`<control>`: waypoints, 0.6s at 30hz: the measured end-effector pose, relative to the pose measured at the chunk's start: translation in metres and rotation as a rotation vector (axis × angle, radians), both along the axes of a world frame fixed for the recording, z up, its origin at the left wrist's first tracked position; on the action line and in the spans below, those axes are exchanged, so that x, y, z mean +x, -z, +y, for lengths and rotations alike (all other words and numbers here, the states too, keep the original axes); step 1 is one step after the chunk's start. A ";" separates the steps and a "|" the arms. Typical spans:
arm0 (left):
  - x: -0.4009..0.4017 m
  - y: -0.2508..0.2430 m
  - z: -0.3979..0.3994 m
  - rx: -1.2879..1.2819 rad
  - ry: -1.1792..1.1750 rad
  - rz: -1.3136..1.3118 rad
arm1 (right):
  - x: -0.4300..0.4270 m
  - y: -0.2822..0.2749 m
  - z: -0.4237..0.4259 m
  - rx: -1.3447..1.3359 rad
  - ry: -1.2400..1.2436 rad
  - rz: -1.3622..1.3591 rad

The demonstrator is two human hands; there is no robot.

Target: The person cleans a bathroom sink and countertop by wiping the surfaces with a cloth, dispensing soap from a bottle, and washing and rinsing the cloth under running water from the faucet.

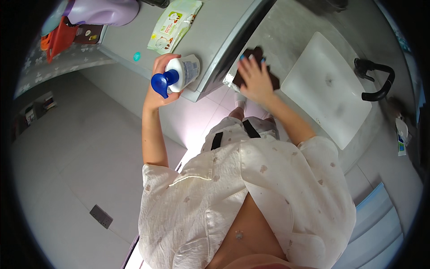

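Note:
My left hand (164, 80) is closed around a white pump bottle (190, 72) with a blue pump head (162, 81), above the near edge of the grey top (131, 43). A green and white pack of wipes (173, 28) lies flat just beyond that hand. My right hand (255, 79), slightly blurred, is spread palm down on a dark brown cloth (258, 57) at the edge of the grey stone counter (285, 23). The cloth is partly covered by my fingers. To the right of it sits a white rectangular basin (327, 90).
A black faucet (379, 79) curves over the basin's far side. A toothpaste tube (400, 141) is at the far right. A purple jug (104, 11) and a red plastic container (62, 40) stand at the upper left. Blue folded panels (378, 228) are at the lower right.

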State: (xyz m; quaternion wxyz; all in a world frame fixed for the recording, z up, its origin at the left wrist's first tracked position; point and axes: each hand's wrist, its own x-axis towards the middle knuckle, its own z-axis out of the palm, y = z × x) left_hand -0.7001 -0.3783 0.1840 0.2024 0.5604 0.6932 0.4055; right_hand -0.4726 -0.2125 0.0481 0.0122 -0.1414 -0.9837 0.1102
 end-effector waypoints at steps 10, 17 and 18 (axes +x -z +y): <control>0.005 0.008 0.018 -0.039 -0.013 -0.186 | -0.006 -0.005 -0.029 -0.145 -0.034 0.070; 0.010 0.003 0.017 -0.125 -0.017 -0.140 | -0.052 0.022 0.113 0.202 0.321 0.006; 0.011 0.004 0.015 -0.138 -0.020 -0.167 | -0.053 0.030 0.144 0.218 0.385 0.048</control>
